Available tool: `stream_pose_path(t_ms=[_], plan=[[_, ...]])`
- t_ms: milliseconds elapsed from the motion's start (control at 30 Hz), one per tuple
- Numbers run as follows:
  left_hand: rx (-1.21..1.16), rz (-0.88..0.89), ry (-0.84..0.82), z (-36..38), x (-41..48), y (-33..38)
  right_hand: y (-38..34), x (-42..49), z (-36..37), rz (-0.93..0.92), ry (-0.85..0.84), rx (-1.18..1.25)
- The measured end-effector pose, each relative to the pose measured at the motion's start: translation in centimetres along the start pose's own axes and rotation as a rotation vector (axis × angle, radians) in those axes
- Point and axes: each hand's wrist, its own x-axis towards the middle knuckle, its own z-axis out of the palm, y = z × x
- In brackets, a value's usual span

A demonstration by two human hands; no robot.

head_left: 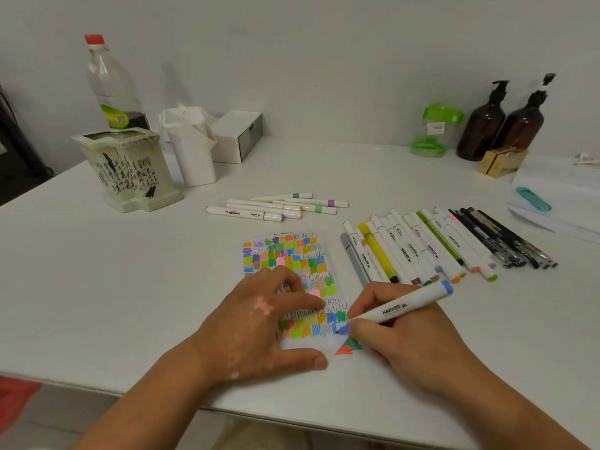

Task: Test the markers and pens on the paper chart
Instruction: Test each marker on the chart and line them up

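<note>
One white marker with a blue cap, gripped in the right hand, touched its blue tip to the colour-swatched paper chart near the front edge of the white table; the left hand pressed on the chart, fingers relaxed.

Head view, single frame. Body parts in view: left hand and right hand, each with its forearm. Both hands are bare. The left forearm and right forearm are bare along all the length that shows. Back of left hand: an irregular blotchy mark just behind the knuckles, and a second, smaller mark of the same kind near the wrist. Left thumbnail is short and rounded. The right hand's nails cannot be made out.
</note>
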Motion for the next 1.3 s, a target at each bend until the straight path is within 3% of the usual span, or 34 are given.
stream_pose_path(t_ms=[500, 567, 667, 800, 967, 1100, 1167, 1300], plan=[[-0.009, -0.012, -0.002, 0.1, 0.1, 0.0, 0.6, 0.1, 0.0, -0.015, 0.055, 0.036], [-0.143, -0.048, 0.031, -0.1, -0.1, 0.0, 0.9, 0.1, -0.1, -0.041, 0.089, 0.132], [-0.598, -0.155, 0.172, -0.7, -0.3, -0.5, 1.0, 0.4, -0.7, -0.023, 0.132, 0.420], [-0.871, -0.309, 0.300, -1.1, -0.3, -0.8, -0.4, 1.6, -1.6, -0.116, 0.120, 0.447], [-0.964, -0.381, 0.399, -1.0, -0.1, -1.2, -3.4, 5.3, -1.3, -0.154, 0.011, 0.455], [-1.032, -0.462, 0.488, -1.0, 0.1, -1.7, -3.8, 7.7, -0.2, -0.068, -0.107, 0.683], [-1.015, -0.481, 0.497, -0.9, 0.1, -1.8, -3.1, 7.8, 0.5, -0.048, -0.100, 0.761], [-0.976, -0.456, 0.520, -0.9, 0.1, -1.4, -1.4, 7.2, 1.3, -0.097, -0.055, 0.683]])
